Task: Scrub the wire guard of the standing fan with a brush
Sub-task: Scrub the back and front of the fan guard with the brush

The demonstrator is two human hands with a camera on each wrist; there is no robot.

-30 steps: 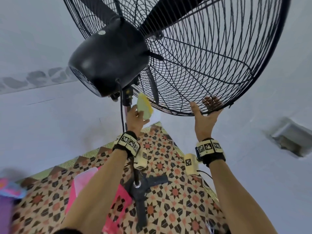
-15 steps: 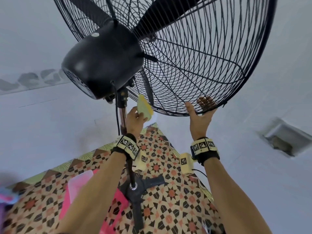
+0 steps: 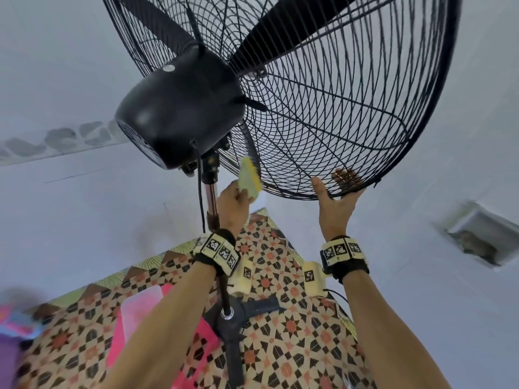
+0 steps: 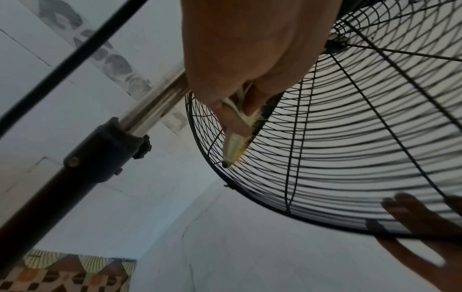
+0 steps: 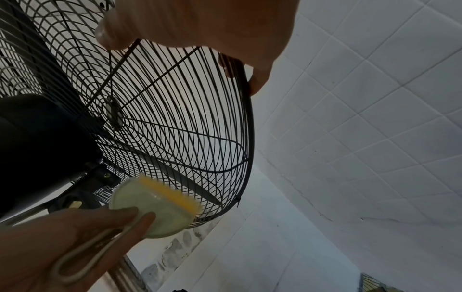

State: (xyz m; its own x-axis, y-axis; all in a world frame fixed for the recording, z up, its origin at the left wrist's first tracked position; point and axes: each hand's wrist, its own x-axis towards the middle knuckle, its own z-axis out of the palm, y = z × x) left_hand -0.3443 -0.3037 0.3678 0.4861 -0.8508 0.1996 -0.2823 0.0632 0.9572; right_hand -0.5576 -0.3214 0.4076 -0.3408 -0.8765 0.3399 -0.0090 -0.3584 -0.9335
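Bare forearms, no sleeves. Left hand (image 3: 231, 203) and right hand (image 3: 335, 204) each wear a black wrist strap (image 3: 348, 269) carrying cream blocks printed with black-and-white square markers (image 3: 339, 249); a cream camera module (image 3: 313, 277) with a thin black cable hangs beneath each wrist.

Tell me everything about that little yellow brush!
The brush is small and oval, with a pale yellow-green plastic back, short yellow bristles along one face and a cream loop handle. The left hand holds it by the back, bristles pressed against the lower back of the black wire guard, near the fan's pole.
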